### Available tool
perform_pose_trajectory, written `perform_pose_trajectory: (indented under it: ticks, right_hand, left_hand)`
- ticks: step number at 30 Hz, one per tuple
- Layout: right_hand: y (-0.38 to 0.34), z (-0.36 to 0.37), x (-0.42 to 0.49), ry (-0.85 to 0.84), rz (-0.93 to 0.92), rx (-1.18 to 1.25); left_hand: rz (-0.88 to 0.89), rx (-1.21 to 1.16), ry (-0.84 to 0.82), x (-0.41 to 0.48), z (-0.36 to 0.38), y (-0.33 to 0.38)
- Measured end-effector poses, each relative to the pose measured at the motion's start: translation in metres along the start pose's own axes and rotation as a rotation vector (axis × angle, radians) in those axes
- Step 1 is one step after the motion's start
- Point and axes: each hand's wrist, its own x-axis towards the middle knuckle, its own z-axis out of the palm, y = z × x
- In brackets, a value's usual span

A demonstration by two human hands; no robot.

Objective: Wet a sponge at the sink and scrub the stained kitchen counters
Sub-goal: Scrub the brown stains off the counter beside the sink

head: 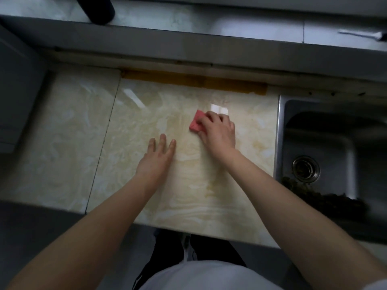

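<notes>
Beside the tabletop's right edge, the stainless steel sink basin [326, 130] holds a round metal drain strainer [306, 168] and dark debris [318, 195] (blurred) along its near wall. On the glossy cream marble tabletop [146, 114], the right hand [217, 130] pinches the pink rectangular sponge [196, 120] under curled fingers near the sink. The left hand [156, 162] lies flat, fingers spread; open surface stretches leftward.

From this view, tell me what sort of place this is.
Most likely a home kitchen: a steel sink with a drain strainer is set into a glossy marble-look counter, which the right hand wipes with a pink sponge.
</notes>
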Motion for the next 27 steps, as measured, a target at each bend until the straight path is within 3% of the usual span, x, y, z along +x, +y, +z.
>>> perform_pose_trajectory:
  ticks: [11,16,27]
  right_hand:
    - [-0.013,0.04,-0.167,-0.033,-0.052,-0.035]
    - [-0.018,0.053,-0.223,-0.025,-0.065,-0.033]
    - [-0.011,0.056,-0.283,-0.039,-0.113,-0.061]
  left_hand:
    - [0.035,-0.036,0.127,-0.009,0.009,-0.004]
    - [0.151,0.03,0.203,-0.032,0.02,0.009]
    - [0.193,0.008,0.104,-0.048,0.015,0.046]
